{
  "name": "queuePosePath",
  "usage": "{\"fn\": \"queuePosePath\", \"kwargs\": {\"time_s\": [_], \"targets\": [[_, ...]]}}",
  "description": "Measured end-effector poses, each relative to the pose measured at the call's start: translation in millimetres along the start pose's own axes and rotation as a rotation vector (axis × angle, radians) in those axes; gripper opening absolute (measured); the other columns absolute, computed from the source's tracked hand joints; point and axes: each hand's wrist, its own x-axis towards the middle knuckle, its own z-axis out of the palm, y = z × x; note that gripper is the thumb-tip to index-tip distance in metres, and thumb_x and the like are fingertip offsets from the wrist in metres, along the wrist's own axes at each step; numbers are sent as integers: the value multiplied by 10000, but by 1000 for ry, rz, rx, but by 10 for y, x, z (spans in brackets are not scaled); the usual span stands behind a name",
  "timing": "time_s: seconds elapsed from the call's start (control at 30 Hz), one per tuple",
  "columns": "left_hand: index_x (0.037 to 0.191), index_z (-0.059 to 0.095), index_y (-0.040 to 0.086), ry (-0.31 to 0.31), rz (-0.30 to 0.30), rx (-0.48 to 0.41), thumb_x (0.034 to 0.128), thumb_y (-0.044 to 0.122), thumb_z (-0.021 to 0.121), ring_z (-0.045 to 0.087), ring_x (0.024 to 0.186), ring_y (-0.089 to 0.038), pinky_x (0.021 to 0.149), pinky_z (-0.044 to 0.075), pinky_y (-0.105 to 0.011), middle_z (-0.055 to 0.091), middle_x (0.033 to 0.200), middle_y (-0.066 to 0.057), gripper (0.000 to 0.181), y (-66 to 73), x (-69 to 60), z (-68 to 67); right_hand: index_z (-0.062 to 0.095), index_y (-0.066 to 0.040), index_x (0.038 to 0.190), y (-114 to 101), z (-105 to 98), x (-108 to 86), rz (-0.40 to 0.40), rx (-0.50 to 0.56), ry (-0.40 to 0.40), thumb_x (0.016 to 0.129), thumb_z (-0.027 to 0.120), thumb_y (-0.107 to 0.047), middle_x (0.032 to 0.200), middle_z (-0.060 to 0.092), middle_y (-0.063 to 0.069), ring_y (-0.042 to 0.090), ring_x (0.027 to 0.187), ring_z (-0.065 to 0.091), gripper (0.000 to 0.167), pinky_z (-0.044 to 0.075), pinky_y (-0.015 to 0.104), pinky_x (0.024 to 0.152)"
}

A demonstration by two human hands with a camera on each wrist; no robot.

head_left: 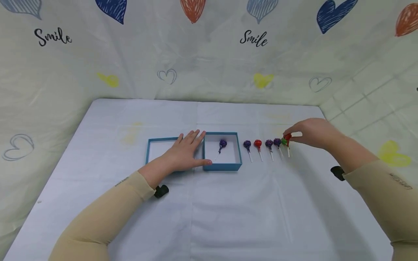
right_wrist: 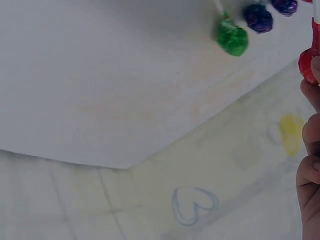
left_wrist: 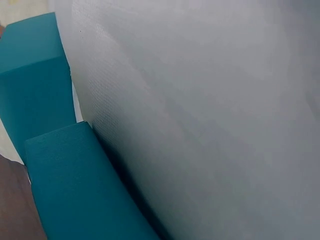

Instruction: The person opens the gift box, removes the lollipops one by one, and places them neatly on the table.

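Observation:
My left hand [head_left: 186, 154] lies with spread, straight fingers over the blue-edged box [head_left: 222, 167] and the shallow blue-edged tray or lid [head_left: 147, 152] beside it. Its thumb touches the box's front rim. Inside the box is one purple lollipop [head_left: 222, 143]. At the right end of a lollipop row, my right hand [head_left: 316, 134] pinches a red lollipop [right_wrist: 307, 65] by its wrapped head, above the green lollipop [right_wrist: 233, 39]. The left wrist view shows only the teal sides [left_wrist: 75, 185] of the boxes and the cloth.
Right of the box, a purple lollipop [head_left: 247, 144], a red one [head_left: 258, 144] and more purple ones [head_left: 269, 143] lie in a row, sticks toward the front. A white cloth [head_left: 228, 210] covers the table. Behind it hangs a printed curtain [head_left: 212, 54] with hearts.

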Motion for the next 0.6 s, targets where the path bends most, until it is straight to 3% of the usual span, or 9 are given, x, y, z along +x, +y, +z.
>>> {"fn": "queuePosePath", "kwargs": {"time_s": [0.2, 0.6], "targets": [[1603, -51, 242, 9, 3, 9, 798, 884, 394, 4, 1528, -254, 1204, -16, -521, 18, 1669, -58, 1122, -33, -3, -8, 774, -215, 1100, 308, 172, -110, 65, 15, -22, 863, 775, -183, 1057, 738, 25, 299, 965, 671, 239, 543, 491, 779], [1605, -45, 249, 12, 8, 6, 790, 895, 382, 2, 1528, -247, 1204, -16, -519, 14, 1670, -48, 1124, -39, 27, 42, 778, -204, 1082, 583, 524, 15, 49, -1, -108, 868, 770, -157, 1043, 737, 55, 334, 981, 662, 219, 528, 538, 828]]}}
